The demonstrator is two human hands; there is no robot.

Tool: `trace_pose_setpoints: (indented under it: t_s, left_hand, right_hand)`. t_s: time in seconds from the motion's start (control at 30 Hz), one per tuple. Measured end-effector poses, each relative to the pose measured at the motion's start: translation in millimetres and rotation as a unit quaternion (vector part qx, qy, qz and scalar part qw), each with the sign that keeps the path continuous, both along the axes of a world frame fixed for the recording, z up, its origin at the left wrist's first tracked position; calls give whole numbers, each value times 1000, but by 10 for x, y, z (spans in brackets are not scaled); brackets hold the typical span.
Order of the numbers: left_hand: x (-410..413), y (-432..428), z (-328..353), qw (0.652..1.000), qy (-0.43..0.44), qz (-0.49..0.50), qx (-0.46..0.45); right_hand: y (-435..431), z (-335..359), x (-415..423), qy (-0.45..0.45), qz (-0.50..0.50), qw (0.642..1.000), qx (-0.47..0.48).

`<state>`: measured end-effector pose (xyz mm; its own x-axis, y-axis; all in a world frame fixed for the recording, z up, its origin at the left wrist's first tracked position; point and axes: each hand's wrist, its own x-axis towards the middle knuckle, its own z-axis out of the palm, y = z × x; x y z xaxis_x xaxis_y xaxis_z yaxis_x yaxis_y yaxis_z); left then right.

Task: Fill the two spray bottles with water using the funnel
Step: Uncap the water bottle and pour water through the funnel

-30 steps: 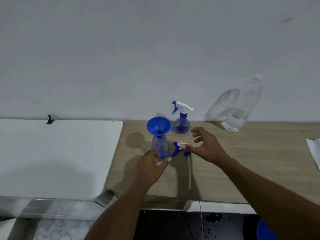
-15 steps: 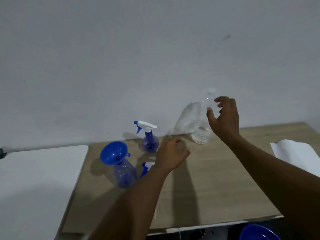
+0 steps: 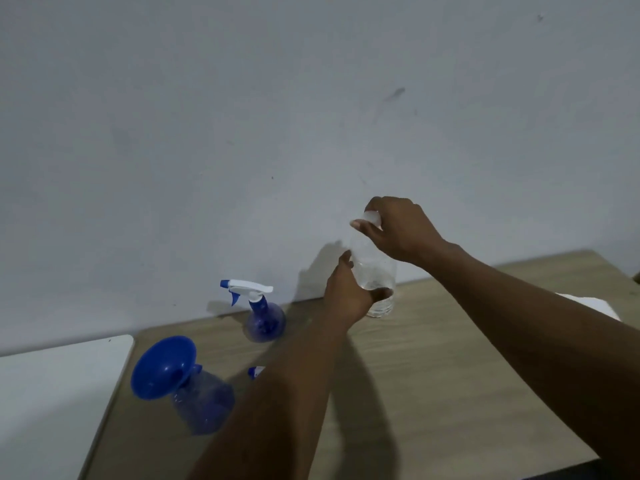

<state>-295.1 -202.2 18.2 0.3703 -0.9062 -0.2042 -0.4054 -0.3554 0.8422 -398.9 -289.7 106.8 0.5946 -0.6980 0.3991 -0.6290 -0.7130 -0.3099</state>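
Left hand (image 3: 348, 296) grips the lower body of the clear water bottle (image 3: 375, 268), which stands on the wooden surface (image 3: 450, 375) near the wall. Right hand (image 3: 398, 230) pinches the white cap (image 3: 372, 216). The blue funnel (image 3: 162, 367) sits in the open spray bottle (image 3: 204, 407) at near left. A loose spray head (image 3: 256, 371) lies beside it. The second spray bottle (image 3: 265, 320), head fitted, stands behind.

Wooden table (image 3: 450, 393), white surface (image 3: 52, 393) beside it, white paper (image 3: 596, 304), grey wall (image 3: 242, 116)

Left hand (image 3: 348, 295) grips the water bottle (image 3: 375, 271) — right hand (image 3: 398, 228) pinches its cap (image 3: 370, 216).
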Motion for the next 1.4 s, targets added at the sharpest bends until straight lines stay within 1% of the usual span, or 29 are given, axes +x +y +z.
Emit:
trace_pose_setpoints:
  t_s: [0.1,0.17,0.23,0.33,0.5,0.6,0.73,0.8,0.87,0.93,1.0,1.07,1.17,1.23,1.3,1.4]
  left_hand:
    - [34,240,-9,999,28,23,-34]
    - [81,461,-41,997,20,35,-65]
    - [115,640,-37,997,12,39,-58]
    - [203,923,-35,997,-59,24,-35]
    - [416,1378,-95,994,-99,11,-40]
    - [523,1555,-94,992,-117,3,-40]
    - [593,1678,-57,989,-141,-28,-32]
    - [602,1700,-43,986,-156,-39,-31]
    - [599,1716,-32,983,-179,-46,-16]
    - [598,1716,-41,983,-179,-42,-14]
    - [596,1721,-35,981,-185,-54,-13]
    - [604,1714,-36,980,-186,-63,-10]
    - [619,1691,-33,983,-176,-57,-12]
    - [633,1669,-38,982,-181,-61,-3]
    - [639,1647,-43,980,-184,-71,13]
    - [635,1597,-24,972,-213,-92,30]
  right_hand:
    - [239,11,6,5,32,999,-35]
    - [410,24,25,-3,41,998,-42]
    - [588,27,52,-8,44,998,-38]
    - [890,9,103,-14,51,998,-25]
    - [1383,50,231,-21,51,998,4]
    - [1610,119,293,9,44,999,-6]
    - [1779,210,358,93,-1,995,-32]
    - [1820,226,375,119,2,992,-44]
    - [1859,271,377,137,43,989,-12]
    - [1890,372,364,159,96,981,48]
    - [1887,474,337,185,120,971,89]
    - [1871,512,314,203,96,971,80]
    - [1851,520,325,240,29,970,14]
    - [1850,539,350,247,46,967,32]
    - [1812,587,349,246,90,963,67]
    - [1812,687,326,252,126,955,89]
